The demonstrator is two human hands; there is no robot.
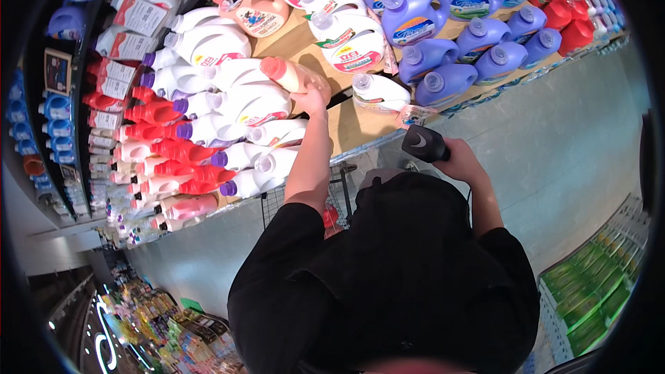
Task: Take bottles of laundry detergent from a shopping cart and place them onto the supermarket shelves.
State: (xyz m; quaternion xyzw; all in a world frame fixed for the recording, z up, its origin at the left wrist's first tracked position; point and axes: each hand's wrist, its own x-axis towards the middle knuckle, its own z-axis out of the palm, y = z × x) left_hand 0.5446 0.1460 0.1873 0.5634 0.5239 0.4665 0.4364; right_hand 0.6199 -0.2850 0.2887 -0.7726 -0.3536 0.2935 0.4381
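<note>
My left hand [311, 99] grips a peach-coloured detergent bottle [296, 77] with a coral cap, tilted over the wooden display shelf [345, 124]. White detergent jugs [260, 101] stand just left of it. To its right is a white jug with a clear cap [382, 93] near the shelf's front edge. My right hand [460, 160] is closed around a black handheld device [425, 144], held out past that edge, with a cord running down by the wrist. Two more peach bottles [260, 8] with coral caps stand farther back.
Purple detergent jugs [415, 18] fill the shelf's right part, with red bottles [576, 34] beyond. Red and white bottles [187, 150] crowd the left. Price cards [140, 15] line the rack behind. A wire shopping cart [337, 192] is beside me. Green packs [592, 291] are stacked at the lower right.
</note>
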